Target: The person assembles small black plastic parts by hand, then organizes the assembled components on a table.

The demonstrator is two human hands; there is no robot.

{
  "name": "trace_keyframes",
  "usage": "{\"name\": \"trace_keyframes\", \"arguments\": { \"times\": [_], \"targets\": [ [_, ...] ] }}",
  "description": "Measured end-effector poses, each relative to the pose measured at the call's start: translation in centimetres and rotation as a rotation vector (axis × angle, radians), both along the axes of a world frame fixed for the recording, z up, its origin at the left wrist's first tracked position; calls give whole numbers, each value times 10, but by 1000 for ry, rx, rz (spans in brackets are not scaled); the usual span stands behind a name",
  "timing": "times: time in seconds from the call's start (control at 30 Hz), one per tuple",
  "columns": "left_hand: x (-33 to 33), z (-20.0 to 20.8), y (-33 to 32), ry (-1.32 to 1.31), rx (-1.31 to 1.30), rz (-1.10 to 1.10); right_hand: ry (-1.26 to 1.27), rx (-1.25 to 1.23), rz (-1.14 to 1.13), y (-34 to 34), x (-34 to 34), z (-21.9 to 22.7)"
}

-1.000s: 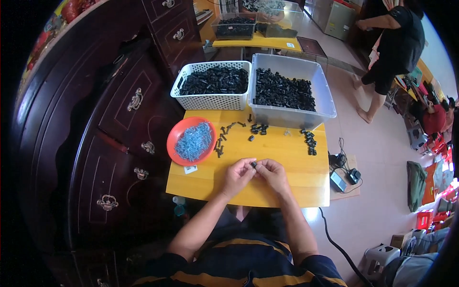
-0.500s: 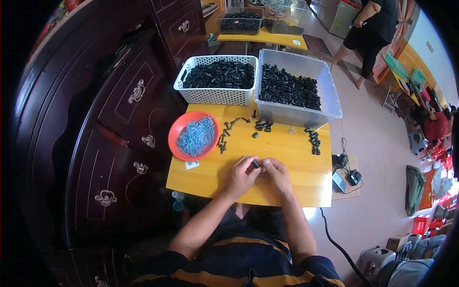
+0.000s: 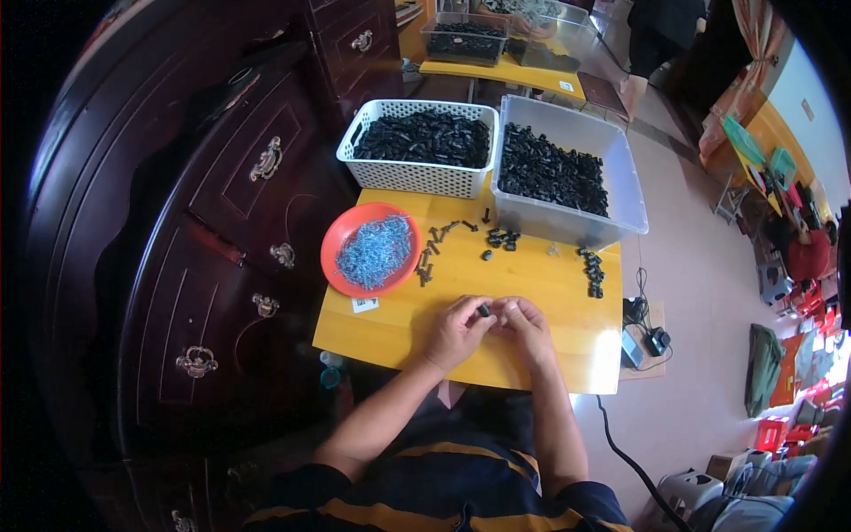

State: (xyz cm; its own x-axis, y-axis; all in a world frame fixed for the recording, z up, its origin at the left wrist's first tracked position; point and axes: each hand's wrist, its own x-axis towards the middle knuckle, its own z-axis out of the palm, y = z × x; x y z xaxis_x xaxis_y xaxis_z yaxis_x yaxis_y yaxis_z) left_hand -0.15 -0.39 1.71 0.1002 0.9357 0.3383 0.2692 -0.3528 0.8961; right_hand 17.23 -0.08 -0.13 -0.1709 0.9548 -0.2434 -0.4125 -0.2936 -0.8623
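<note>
Over the front of the yellow table [image 3: 390, 324], my left hand [image 3: 456, 332] pinches a small black plastic part [image 3: 484, 310] between thumb and fingers. My right hand [image 3: 528, 330] is close against it, its thumb and fingers pressed together; whatever they hold is too small to make out. Beyond my hands lie several loose black stem-like pieces [image 3: 432, 246] and a cluster of short black caps [image 3: 503, 239]. More black caps [image 3: 593, 273] form a group at the right. An orange-red bowl [image 3: 331, 259] of small shiny, bluish metal pieces [image 3: 376, 252] stands to the left.
A white perforated basket [image 3: 415, 177] and a clear plastic bin [image 3: 567, 225], both full of black parts, stand at the table's back. Dark wooden cabinets [image 3: 222, 213] flank the left. A black cable [image 3: 620, 452] runs along the floor. Another person [image 3: 660, 40] stands at the back right.
The view has shifted slightly, so the table's things sit a little farther right. My hands stay together around the small black part. The person at the back has moved and turned.
</note>
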Motion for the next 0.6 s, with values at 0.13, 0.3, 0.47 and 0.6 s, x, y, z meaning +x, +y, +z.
{"name": "trace_keyframes", "arguments": {
  "times": [0.13, 0.3, 0.47, 0.6],
  "targets": [
    [1, -6, 1, 38, 83, 26, -249, 200, 151, 2, -2, 0],
    [-2, -10, 5, 103, 207, 56, -408, 211, 209, 9, -11, 20],
    [2, -5, 2, -87, -33, 112, -492, 230, 104, 41, -31, 39],
    [0, -19, 3, -115, -34, 94, -410, 400, -75, 90, -64, 90]
  ]
}}
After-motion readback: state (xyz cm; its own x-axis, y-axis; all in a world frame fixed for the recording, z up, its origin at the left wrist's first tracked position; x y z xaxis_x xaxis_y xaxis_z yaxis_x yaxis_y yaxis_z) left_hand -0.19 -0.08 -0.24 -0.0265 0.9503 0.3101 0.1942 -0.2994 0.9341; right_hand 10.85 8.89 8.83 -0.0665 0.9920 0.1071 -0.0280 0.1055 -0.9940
